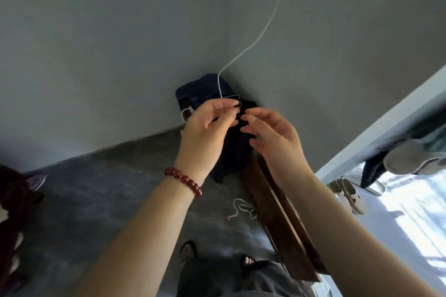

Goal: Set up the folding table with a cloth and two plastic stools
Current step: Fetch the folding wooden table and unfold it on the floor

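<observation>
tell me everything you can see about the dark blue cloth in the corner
The dark blue cloth is a soft, crumpled bundle of fabric where the two grey walls meet. It seems to be draped over the upper end of the brown wooden panels leaning there, and hangs in folds toward the floor. A white cord comes down from above onto its top. The left hand and right hand are raised in front and hide its middle. Whether they touch it cannot be told.

No text, label, brand, number or sign can be read. The small dark rectangular object (pixel 233 99) at the centre of the frame, where the white cord (pixel 266 24) comes down from the upper right, is too blurred to show any marking.
</observation>
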